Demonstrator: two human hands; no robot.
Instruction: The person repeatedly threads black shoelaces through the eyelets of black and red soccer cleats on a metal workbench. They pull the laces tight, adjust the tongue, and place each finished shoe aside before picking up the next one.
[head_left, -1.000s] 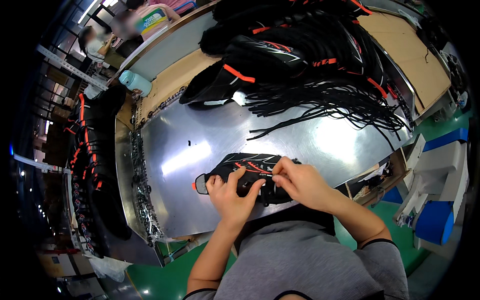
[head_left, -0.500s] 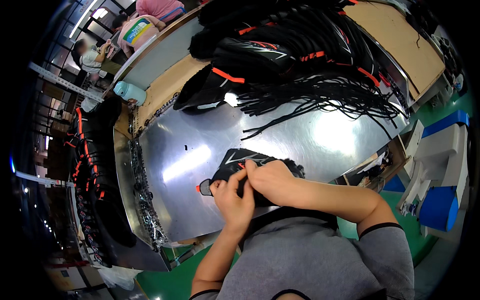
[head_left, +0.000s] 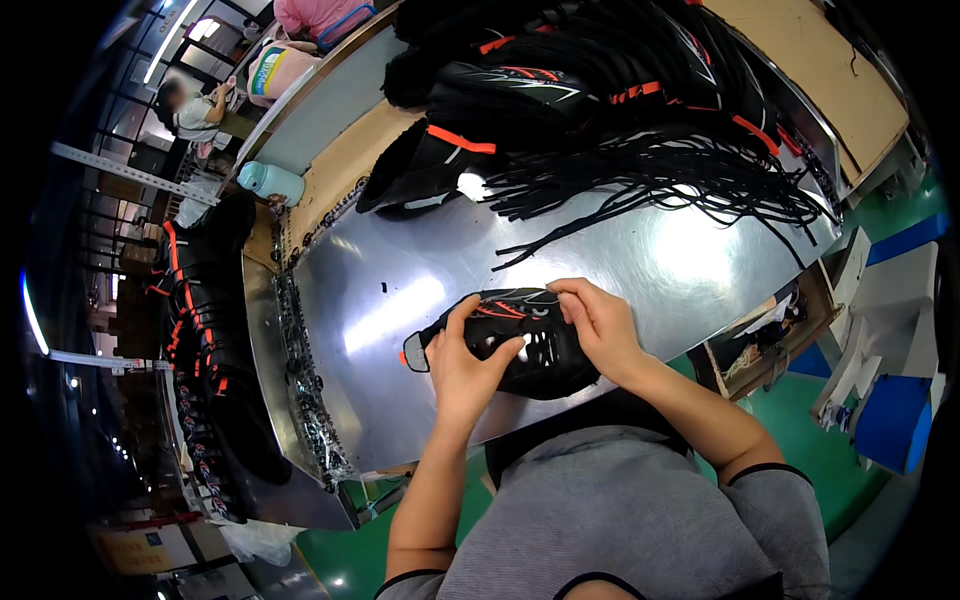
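Note:
A black shoe upper point(head_left: 545, 368) with red and white zigzag marks lies on the metal tabletop point(head_left: 400, 425) close to my body. Its grey-edged tab end points left. My left hand point(head_left: 463, 365) grips the upper near that tab, thumb on the near side and index finger over the far side. At the far right edge of the upper, my right hand point(head_left: 603, 330) pinches with thumb and fingers. Light-coloured gaps show in the middle of the upper. Whether a lace is in my fingers is too small to make out.
A tangled heap of black laces point(head_left: 660, 190) lies beyond my hands. Behind it are piled black uppers point(head_left: 600, 65), with one more upper point(head_left: 425, 160) at their left. A row of uppers point(head_left: 200, 330) stands left. A light-blue bottle point(head_left: 272, 184) is at the far left corner.
My hands have moved apart; the right one went from beside the left to the upper's right end. The upper has turned, showing more of its middle. The view has shifted slightly.

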